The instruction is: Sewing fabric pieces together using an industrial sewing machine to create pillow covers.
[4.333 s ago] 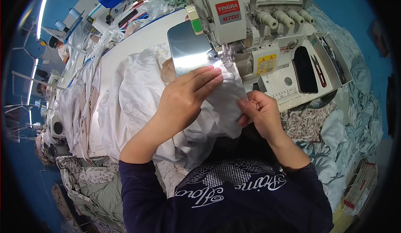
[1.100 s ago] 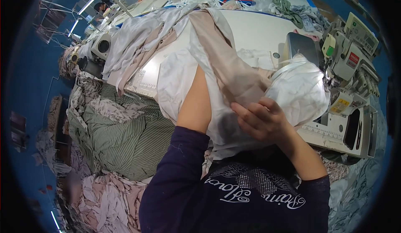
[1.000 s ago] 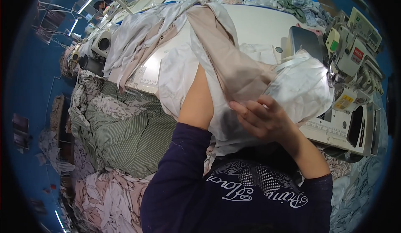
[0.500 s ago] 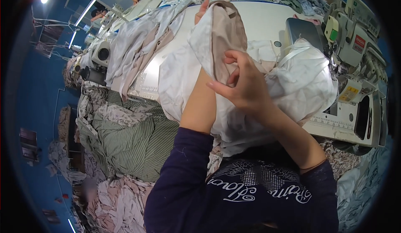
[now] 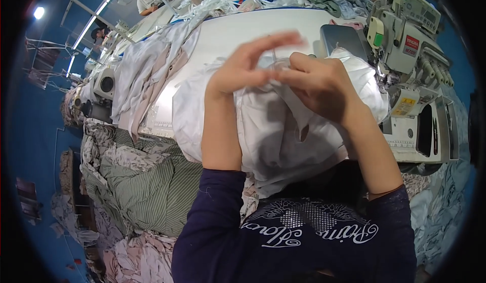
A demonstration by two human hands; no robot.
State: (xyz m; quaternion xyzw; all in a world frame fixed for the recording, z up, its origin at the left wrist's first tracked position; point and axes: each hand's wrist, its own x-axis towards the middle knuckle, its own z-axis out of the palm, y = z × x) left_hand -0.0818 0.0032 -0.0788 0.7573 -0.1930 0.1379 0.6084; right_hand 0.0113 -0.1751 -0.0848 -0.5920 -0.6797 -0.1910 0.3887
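A white garment [image 5: 263,136] lies bunched over the table's front edge and hangs down toward my lap. Above it my left hand [image 5: 240,70] is raised, thumb and fingers apart, with the stretched fingers smeared by motion. My right hand [image 5: 326,85] is closed, its fingers curled and pinching at the garment's upper edge close to my left thumb. From beneath the right fingers a narrow folded band of the white cloth slants downward. Exactly what lies between the two hands' fingertips is partly hidden.
To the right stands a sewing machine [image 5: 412,45] with a control panel. A dark grey flat-topped thing [image 5: 344,42] sits beside it. White and beige cloth [image 5: 152,65] lies at left on the white table [image 5: 228,34]. Green striped cloth [image 5: 147,192] is heaped below. A person [image 5: 149,2] works far off.
My left hand has come out of the garment, whose beige part was draped over it. My right hand has moved up and right and closed. The view has shifted slightly.
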